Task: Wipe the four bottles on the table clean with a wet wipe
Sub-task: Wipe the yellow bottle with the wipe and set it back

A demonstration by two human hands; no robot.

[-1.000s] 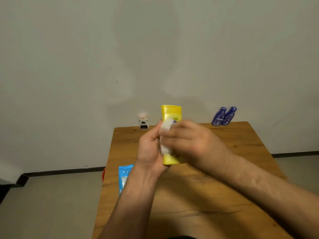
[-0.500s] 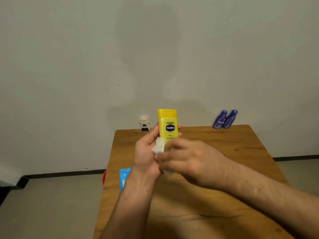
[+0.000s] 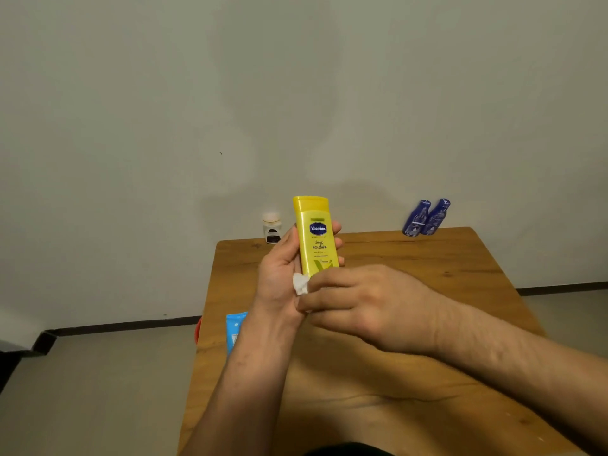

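Yellow bottle (image 3: 315, 238): held upright in the air above the table, front label ("Vaseline deep moisture") turned to the camera, flip cap on top. The lower end is hidden behind the right hand.
Left hand (image 3: 279, 281): wrapped round the yellow bottle from behind. The thumb is laid along its left edge. The fingers (image 3: 337, 227) are curled round the body, and their tips are seen at its right edge.
Right hand (image 3: 368, 307): placed across the foot of the yellow bottle, back of the hand to the camera. Its fingers are pressed together and bent, and the wet wipe is pinched against the bottle's lower front.
Wet wipe (image 3: 300, 284): white and bunched. Only a small lump is seen, between the right fingertips and the left palm; the rest is covered.
Table (image 3: 444, 281): wooden, set against a pale wall.
Blue bottles (image 3: 416, 220): two, at the far right corner of the table by the wall, side by side and touching, both tilted to the right.
White-capped bottle (image 3: 271, 227): small, with a dark label, upright at the far left edge of the table, well apart from the blue bottles.
Blue packet (image 3: 235, 327): lies at the table's left edge, partly hidden by the left forearm.
Red object (image 3: 197, 330): a sliver is seen just past the table's left edge; what it is cannot be told.
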